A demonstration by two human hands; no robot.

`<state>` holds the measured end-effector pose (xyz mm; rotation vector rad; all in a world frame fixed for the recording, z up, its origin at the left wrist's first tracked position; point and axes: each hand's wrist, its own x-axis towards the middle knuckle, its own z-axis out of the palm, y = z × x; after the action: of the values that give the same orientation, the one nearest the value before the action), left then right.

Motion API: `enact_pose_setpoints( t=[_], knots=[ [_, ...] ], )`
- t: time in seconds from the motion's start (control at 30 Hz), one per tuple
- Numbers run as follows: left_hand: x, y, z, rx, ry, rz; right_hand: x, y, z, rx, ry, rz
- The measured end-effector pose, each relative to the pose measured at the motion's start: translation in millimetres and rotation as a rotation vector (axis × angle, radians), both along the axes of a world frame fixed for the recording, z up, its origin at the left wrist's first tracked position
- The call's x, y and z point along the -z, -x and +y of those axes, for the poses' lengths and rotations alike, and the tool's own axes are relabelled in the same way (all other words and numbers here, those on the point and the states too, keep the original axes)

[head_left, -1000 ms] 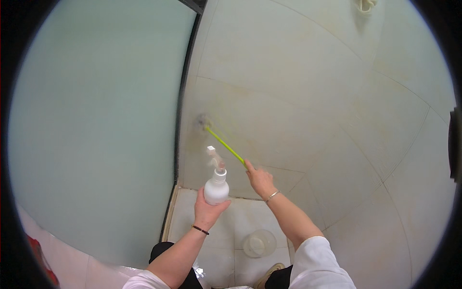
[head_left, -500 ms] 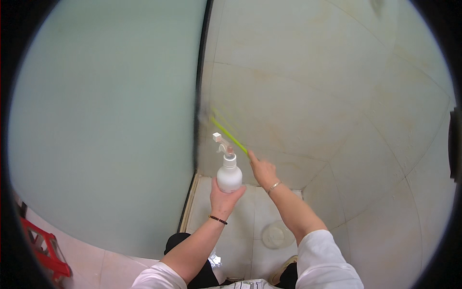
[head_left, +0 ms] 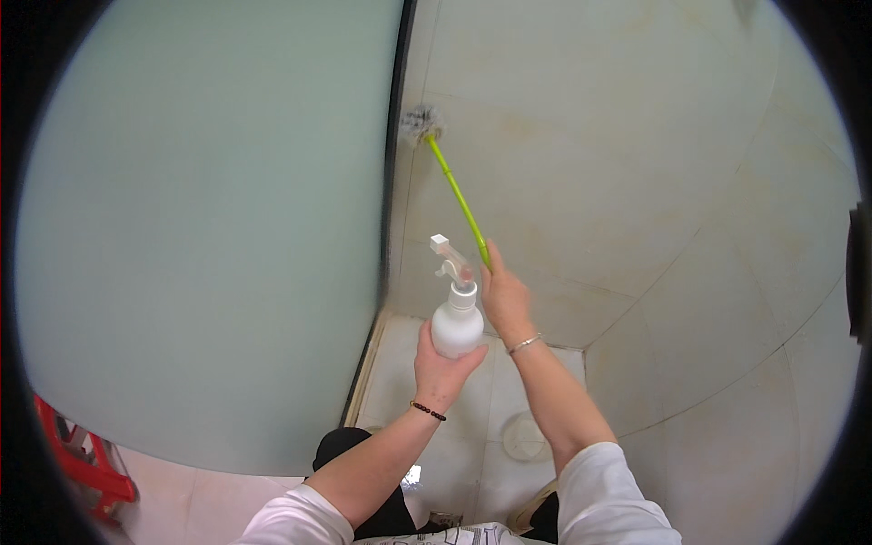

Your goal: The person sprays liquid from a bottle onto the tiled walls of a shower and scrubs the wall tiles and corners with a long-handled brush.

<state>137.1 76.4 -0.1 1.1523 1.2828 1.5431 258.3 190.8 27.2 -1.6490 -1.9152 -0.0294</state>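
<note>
My left hand [head_left: 445,363] is wrapped round the body of a white spray bottle [head_left: 458,329], held upright in front of me. Its trigger head points up and to the left. In my right hand [head_left: 507,298] is the lower end of a bright green handle belonging to a cleaning brush [head_left: 460,195]. The brush's round grey-and-white bristle head [head_left: 422,124] is up by the tiled wall [head_left: 581,163], close to the dark edge strip of the frosted glass panel. Whether the bristles press on the wall I cannot tell.
A large frosted glass panel [head_left: 209,236] with a dark edge strip [head_left: 392,173] stands at the left. Past its lower edge is a red metal frame [head_left: 100,477]. On the tiled floor below my right forearm lies a pale round object [head_left: 524,439].
The brush has swung upward along the wall beside the glass edge, and its head, smeared before, now shows clearly. Both hands and the bottle sit slightly farther right.
</note>
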Motion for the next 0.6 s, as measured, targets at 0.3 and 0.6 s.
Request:
enact_pose_setpoints(
  t=[0.3, 0.6],
  knots=[
    [0.6, 0.1, 3.4, -0.036, 0.026, 0.061, 136.3, -65.3, 0.5, -0.032, 0.318, -0.335],
    [-4.5, 3.2, -1.4, 0.009, 0.016, 0.033, -8.4, -48.1, 19.0, 0.156, -0.101, -0.143]
  ],
)
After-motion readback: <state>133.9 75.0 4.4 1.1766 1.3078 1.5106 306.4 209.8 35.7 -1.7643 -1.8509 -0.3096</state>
